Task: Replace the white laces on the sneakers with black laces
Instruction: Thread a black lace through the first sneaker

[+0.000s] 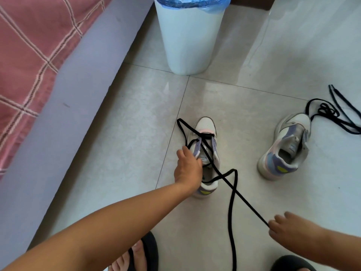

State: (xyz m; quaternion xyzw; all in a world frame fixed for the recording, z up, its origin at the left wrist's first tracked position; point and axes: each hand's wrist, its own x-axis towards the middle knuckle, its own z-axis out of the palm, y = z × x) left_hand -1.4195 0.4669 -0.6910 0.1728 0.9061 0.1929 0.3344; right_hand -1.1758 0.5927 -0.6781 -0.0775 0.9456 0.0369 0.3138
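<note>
The right hand [283, 226] is pinching one end of a black lace [233, 192] between its fingers [273, 224], and the lace is running taut from there up to the near sneaker [207, 153]. The left hand [188, 167] is gripping the side of that sneaker's opening, its fingers curling over the collar beside the tongue. Just beyond those fingers the lace is crossing the lowest eyelets near the toe, and a loop is spilling onto the floor [136, 133] to their left. Another slack length is trailing back between the two hands. Well to the right of the right hand's fingers the second sneaker [287, 147] is standing unlaced, with another black lace [332, 112] lying tangled past its toe. Farther off, a white bin [189, 40] is standing by the bed [29, 45].
</note>
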